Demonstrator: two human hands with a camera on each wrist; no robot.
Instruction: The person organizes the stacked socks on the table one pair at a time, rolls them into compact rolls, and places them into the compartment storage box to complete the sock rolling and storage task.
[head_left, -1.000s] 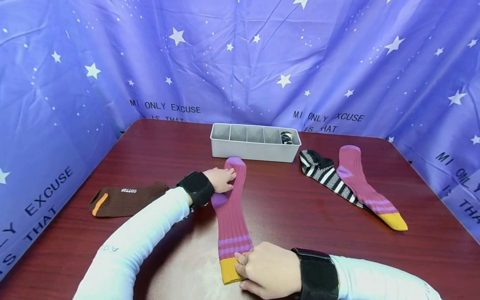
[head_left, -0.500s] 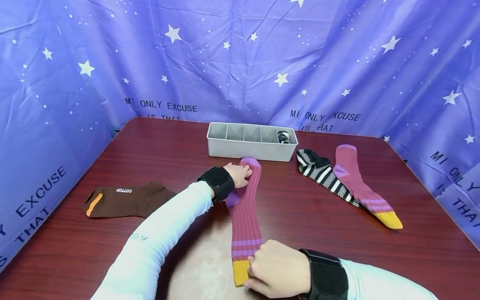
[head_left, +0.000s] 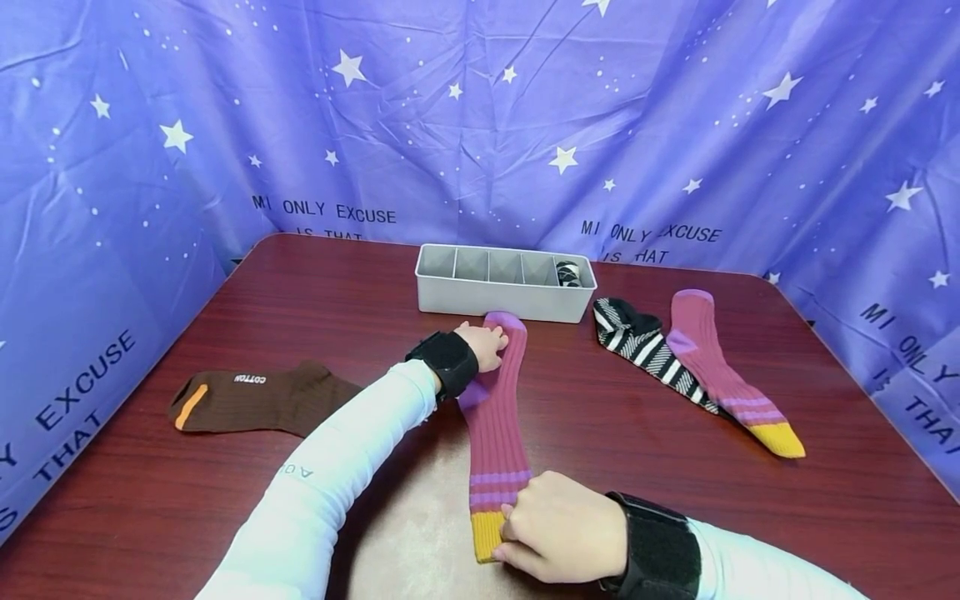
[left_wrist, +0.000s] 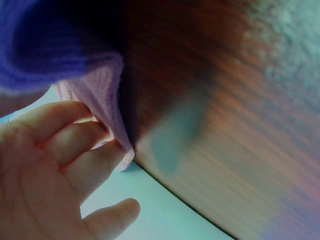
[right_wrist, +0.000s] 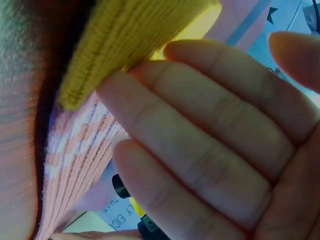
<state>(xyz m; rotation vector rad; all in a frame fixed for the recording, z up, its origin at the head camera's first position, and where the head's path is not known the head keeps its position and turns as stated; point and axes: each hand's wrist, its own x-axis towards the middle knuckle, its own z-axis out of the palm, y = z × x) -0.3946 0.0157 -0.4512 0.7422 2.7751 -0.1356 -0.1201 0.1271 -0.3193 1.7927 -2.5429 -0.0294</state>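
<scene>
Pink ribbed sock [head_left: 501, 433]: where is it in the head view?

Lower center, its purple toe [head_left: 505, 320] just below the gray compartment box [head_left: 491, 297]. The left hand [head_left: 482, 344] rests on the foot, fingers loosely extended; its wristband [head_left: 450, 364] partly covers the purple heel. The right hand [head_left: 566, 527] hides much of the yellow cuff [head_left: 486, 535].

What else is partly hidden there?

At left, the brown sock [head_left: 255, 402] disappears under the left sleeve [head_left: 330, 475]. At right, a second pink sock [head_left: 716, 358] covers part of the black-and-white sock [head_left: 648, 350]. Only the top of a patterned roll [head_left: 568, 273] shows in the box's rightmost compartment.

And the left wrist view?

Blurred. Fingertips touch pink cloth at center left, the little finger apart below. Purple knit [left_wrist: 45, 55] fills the upper left, covering most of the thumb.

Right wrist view?

Straight fingers lie against the yellow cuff, upper center; the thumb stands apart, cut off at right. A black object [right_wrist: 120, 186], lower center, is too unclear to name.
</scene>
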